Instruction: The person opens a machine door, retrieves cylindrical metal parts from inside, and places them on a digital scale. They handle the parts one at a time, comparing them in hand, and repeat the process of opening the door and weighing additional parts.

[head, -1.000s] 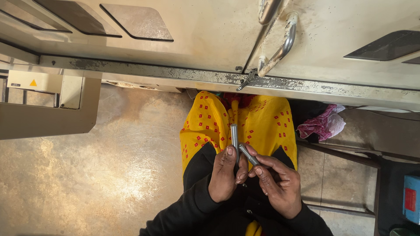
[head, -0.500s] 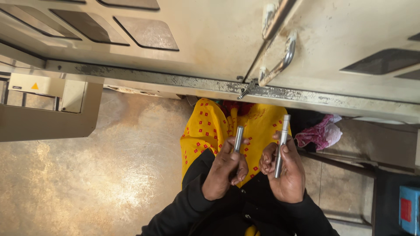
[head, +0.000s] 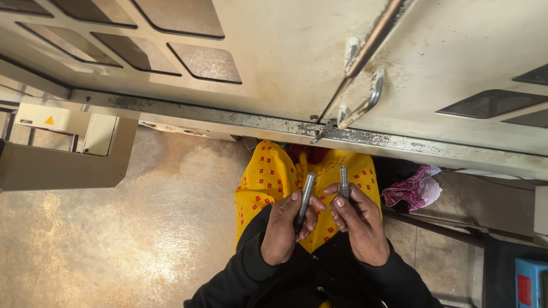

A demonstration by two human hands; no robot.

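Two hands, each with a grey metal rod, below a machine cabinet.

The left hand has its grip closed around one metal rod, tilted slightly right. The right hand clasps a second rod, held upright just beside the first, both over yellow red-dotted fabric above the floor.

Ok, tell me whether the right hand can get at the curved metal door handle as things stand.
Probably not freely: the right hand is closed around a metal rod. The curved metal door handle sits above it with nothing between them.
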